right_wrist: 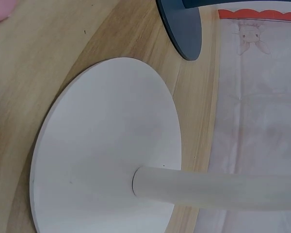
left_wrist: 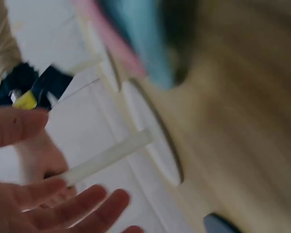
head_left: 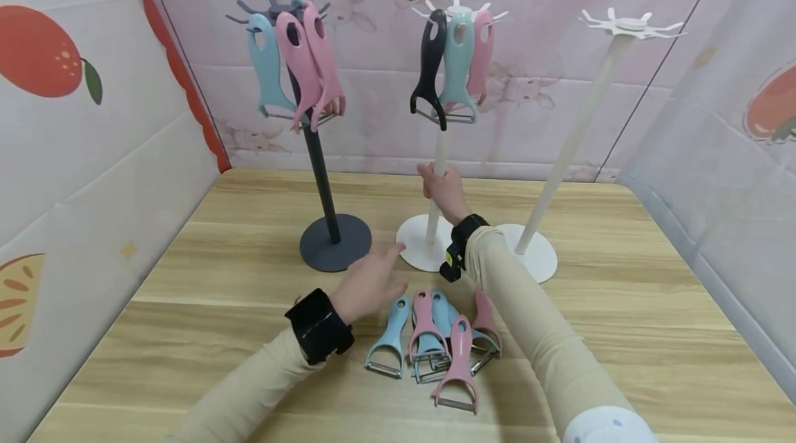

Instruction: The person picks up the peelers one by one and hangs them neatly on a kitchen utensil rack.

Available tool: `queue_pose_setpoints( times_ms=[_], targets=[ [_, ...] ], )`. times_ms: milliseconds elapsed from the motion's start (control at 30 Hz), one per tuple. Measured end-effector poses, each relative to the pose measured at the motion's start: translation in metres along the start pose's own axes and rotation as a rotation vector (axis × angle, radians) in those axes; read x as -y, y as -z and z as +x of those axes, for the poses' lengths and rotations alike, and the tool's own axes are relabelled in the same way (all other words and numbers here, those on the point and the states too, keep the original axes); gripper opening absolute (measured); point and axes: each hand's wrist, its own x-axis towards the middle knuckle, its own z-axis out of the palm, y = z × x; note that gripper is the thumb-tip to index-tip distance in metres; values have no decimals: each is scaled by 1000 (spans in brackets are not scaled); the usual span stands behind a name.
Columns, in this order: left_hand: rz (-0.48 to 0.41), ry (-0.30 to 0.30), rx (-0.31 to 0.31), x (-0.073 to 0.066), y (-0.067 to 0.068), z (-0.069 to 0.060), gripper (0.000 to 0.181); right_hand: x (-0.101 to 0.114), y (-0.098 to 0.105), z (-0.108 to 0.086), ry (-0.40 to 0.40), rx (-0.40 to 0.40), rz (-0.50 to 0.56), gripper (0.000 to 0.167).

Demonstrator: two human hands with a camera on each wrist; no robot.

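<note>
My right hand (head_left: 446, 193) grips the pole of the middle white stand (head_left: 432, 225), below its hooks. From that stand hang a black peeler (head_left: 432, 59), a light teal peeler (head_left: 459, 63) and a pink peeler (head_left: 482, 49). My left hand (head_left: 370, 280) hovers with fingers extended between the dark stand's base and the middle stand's base, holding nothing; the left wrist view also shows its spread fingers (left_wrist: 94, 199). Near it lie several peelers, including a blue peeler (head_left: 393, 332) and a pink peeler (head_left: 460, 360). The right wrist view shows the white round base (right_wrist: 102, 145) flat on the table.
A dark grey stand (head_left: 318, 166) at left carries a blue peeler (head_left: 266, 63) and pink peelers (head_left: 298, 59). At right, another white stand (head_left: 575, 125) has bare hooks. A printed cloth (head_left: 373, 104) backs the wooden table (head_left: 622, 332), with cloth walls on both sides.
</note>
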Motion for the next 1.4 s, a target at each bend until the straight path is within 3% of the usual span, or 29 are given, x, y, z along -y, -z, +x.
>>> queue_pose_setpoints(
  times_ms=[167,333,433,567,700,933,1100,1267,1400],
  targets=[
    [92,0,177,-1,-13,-12,61,-12,1,7,-5,-13,7,40],
    [79,-5,287,-4,-19,-20,59,-12,0,6,8,-24,0,40],
    [68,7,323,-6,-21,-22,49,-12,0,6,12,-33,0,40],
    [56,11,326,-9,-24,-22,39,-13,0,7,16,-35,-1,40],
    [31,-9,301,-12,-27,-21,29,-13,1,7,21,-38,-2,40],
    [-13,9,269,-13,-25,-19,15,-12,-1,6,13,-37,-2,39],
    [-50,16,215,-7,-14,-13,22,-13,0,6,20,-38,-4,40],
    [-141,29,35,-5,11,-4,13,-13,0,6,41,-33,12,40],
    [-190,18,-129,-8,33,4,37,-14,0,6,39,-24,12,40]
  ],
)
